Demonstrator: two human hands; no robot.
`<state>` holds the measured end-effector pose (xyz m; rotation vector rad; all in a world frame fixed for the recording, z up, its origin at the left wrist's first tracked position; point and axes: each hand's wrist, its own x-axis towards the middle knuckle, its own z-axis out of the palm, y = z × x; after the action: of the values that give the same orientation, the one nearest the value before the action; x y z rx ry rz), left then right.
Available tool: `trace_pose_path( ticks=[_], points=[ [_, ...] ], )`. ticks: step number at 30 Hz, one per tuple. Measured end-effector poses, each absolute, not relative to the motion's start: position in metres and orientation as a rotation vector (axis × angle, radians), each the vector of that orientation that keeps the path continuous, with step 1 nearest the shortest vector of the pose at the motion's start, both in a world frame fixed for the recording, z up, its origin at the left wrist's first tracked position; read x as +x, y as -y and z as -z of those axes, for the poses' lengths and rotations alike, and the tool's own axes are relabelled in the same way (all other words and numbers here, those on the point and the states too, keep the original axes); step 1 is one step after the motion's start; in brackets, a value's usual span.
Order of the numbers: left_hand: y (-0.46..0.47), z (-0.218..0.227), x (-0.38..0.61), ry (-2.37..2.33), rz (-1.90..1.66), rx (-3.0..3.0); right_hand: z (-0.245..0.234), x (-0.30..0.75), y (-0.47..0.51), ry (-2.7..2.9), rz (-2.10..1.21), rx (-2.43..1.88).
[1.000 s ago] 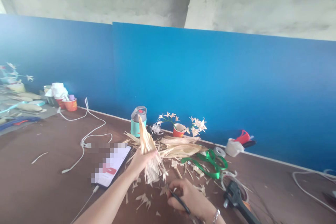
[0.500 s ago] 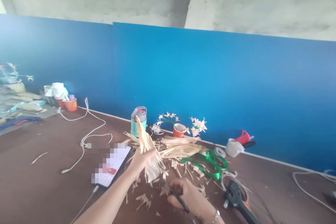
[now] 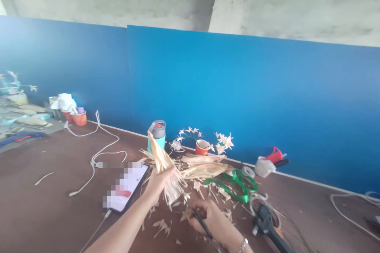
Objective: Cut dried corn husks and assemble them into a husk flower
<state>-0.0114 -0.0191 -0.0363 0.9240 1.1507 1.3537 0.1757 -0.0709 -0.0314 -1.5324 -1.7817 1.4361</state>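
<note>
My left hand (image 3: 158, 182) is closed round a pale dried corn husk (image 3: 160, 156). The husk's pointed end sticks up, and its lower end is split into fringe-like strips below my fingers. Lower right, my right hand (image 3: 218, 223) grips a slim black tool (image 3: 203, 225), perhaps tweezers or a small knife; its tip is too fine to make out. Small cut husk pieces (image 3: 162, 227) lie scattered on the brown table round both hands. Behind my hands, more whole husks (image 3: 204, 170) are piled.
Left of my arm lies a charging phone (image 3: 126, 189). A turquoise bottle (image 3: 158, 142) and a paper cup (image 3: 202, 148) of husk flowers stand by the blue partition (image 3: 208, 75). Green ribbon (image 3: 242, 184) and a black clamp-like stand (image 3: 268, 225) are on the right.
The husk in my left hand has tipped slightly to the left. My right hand and the black tool have barely moved.
</note>
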Motion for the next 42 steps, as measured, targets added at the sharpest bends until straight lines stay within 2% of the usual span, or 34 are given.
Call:
trace_pose_path(
  ticks=[8, 36, 42],
  points=[
    [0.020, 0.038, -0.009, -1.160, -1.371, 0.890, 0.042, 0.178, 0.069, 1.816, -1.414, -1.430],
    [0.021, 0.038, -0.009, -1.148, -1.330, 0.928, 0.033, 0.176, 0.070, 1.816, -1.388, -1.429],
    [0.023, 0.036, -0.007, -1.144, -1.332, 0.938, 0.029, 0.172, 0.072, 1.763, -1.463, -1.415]
  ],
)
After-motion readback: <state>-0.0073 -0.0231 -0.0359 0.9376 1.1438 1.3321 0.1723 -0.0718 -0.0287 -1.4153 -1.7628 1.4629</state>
